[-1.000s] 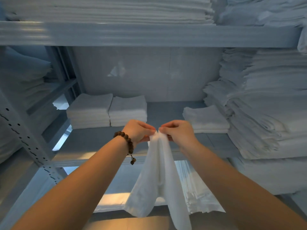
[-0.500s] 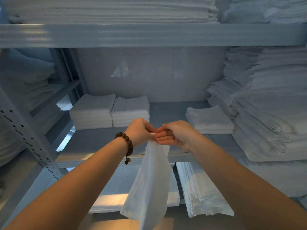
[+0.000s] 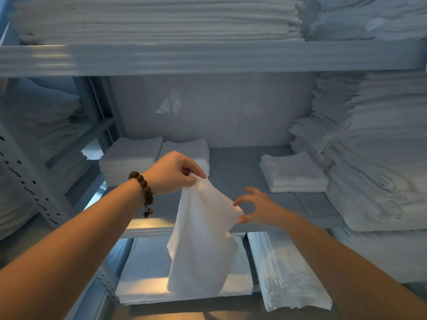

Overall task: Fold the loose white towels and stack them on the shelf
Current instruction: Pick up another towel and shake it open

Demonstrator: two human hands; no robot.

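Note:
A loose white towel (image 3: 201,241) hangs in front of the middle shelf (image 3: 242,167). My left hand (image 3: 175,173), with a bead bracelet on its wrist, pinches the towel's top corners together and holds it up. My right hand (image 3: 256,207) is lower and to the right, its thumb and forefinger closing round the towel's right edge while the other fingers spread. Two neat folded stacks (image 3: 131,158) stand at the shelf's back left, and a small folded pile (image 3: 293,172) sits at the right.
A tall, untidy heap of white linen (image 3: 369,158) fills the shelf's right side. The upper shelf (image 3: 208,56) carries flat stacks. Below, folded sheets (image 3: 143,280) and another pile (image 3: 284,269) lie on the lower shelf. A perforated metal upright (image 3: 30,181) stands at left.
My hands were together at the towel's top. The left hand now holds both corners alone, and the right hand has dropped down and right to the towel's side edge.

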